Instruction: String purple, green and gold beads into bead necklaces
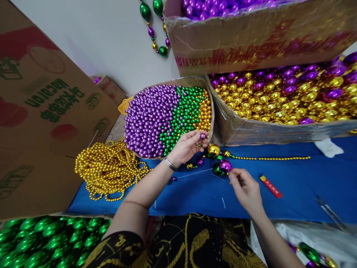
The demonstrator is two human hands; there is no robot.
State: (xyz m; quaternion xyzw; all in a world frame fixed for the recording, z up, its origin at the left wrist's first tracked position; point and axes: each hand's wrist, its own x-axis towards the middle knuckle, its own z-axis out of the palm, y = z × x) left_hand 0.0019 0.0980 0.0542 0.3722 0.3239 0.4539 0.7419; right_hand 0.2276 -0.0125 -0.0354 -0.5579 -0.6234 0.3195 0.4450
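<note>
My left hand (187,148), with a wristwatch (170,163), pinches a small purple bead (203,136) over the front right of the box of small beads (212,111). My right hand (245,188) is closed at the end of a bead string, its fingertips right beside a large purple bead (225,166). A large dark green bead (218,168) adjoins that one, and a large gold bead (214,149) sits just behind. From there a chain of small gold beads (276,158) runs right. A thin white thread (195,173) crosses the blue cloth, with a small purple bead on it.
A heap of gold bead chains (107,167) lies left. A carton of gold and purple beads (251,136) stands right, another carton (251,48) above it. A red packet (271,187) and tweezers (330,211) lie right. Large green beads (52,242) fill the lower left.
</note>
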